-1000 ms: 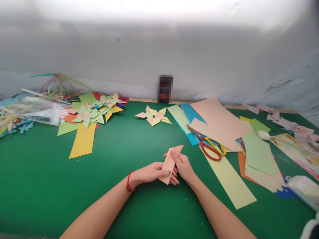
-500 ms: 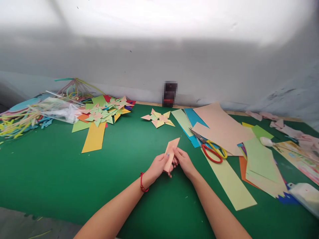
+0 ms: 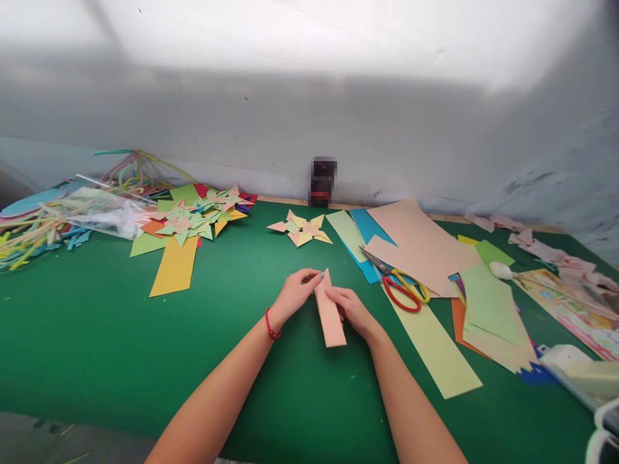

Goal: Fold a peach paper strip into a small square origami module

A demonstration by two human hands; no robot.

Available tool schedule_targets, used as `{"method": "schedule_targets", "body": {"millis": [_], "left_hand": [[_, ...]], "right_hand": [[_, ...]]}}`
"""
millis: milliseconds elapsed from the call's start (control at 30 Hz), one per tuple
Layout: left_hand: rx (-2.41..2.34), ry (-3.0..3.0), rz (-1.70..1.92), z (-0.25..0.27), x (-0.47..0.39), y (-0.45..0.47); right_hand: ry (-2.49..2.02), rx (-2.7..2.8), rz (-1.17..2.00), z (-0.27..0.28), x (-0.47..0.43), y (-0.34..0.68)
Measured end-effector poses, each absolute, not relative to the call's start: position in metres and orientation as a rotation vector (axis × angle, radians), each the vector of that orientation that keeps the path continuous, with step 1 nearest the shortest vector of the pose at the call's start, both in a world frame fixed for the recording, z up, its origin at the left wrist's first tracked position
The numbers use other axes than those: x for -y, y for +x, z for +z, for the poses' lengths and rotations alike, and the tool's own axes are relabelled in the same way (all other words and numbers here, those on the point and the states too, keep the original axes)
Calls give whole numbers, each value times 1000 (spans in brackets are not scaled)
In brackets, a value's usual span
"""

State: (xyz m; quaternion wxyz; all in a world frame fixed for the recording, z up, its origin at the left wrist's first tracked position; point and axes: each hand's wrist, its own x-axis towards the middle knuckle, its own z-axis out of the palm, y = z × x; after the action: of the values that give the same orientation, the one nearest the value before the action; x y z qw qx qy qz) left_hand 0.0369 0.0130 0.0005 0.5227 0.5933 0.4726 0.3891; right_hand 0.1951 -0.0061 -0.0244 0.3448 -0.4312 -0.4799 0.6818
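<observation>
A strip of pink paper (image 3: 331,322) is held between my hands above the green table. Its upper end comes to a folded point and its lower end is cut straight. My left hand (image 3: 298,293), with a red bracelet at the wrist, pinches the strip near the pointed tip. My right hand (image 3: 355,310) grips its right edge, thumb on top and the other fingers mostly hidden behind. Beyond my hands lies a star-shaped piece of folded pink, yellow and green paper (image 3: 300,230).
Scissors (image 3: 403,293) with red and yellow handles rest on paper sheets (image 3: 420,248) to the right. A long pale green strip (image 3: 442,357) lies below them. At left are folded paper stars (image 3: 193,222), a yellow strip (image 3: 174,267) and stringy coloured strips (image 3: 33,232).
The pink paper has turned, and a longer straight end now hangs toward me. My left hand has shifted up to the tip. The whole view has slid slightly.
</observation>
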Motion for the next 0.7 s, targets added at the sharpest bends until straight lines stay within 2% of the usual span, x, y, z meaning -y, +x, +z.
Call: {"method": "schedule_targets", "body": {"millis": [167,367,700], "left_hand": [[-962,1379,913,-6,-10,35],[-1099,1285,1106,-11,-7,34],[-1043,1091,1235,-5,-9,32]], "right_hand": [[-1121,1493,1751,-17,9,197],[-1097,1441,1841,-9,14,193],[-1242,1514,1646,-2,18,200]]}}
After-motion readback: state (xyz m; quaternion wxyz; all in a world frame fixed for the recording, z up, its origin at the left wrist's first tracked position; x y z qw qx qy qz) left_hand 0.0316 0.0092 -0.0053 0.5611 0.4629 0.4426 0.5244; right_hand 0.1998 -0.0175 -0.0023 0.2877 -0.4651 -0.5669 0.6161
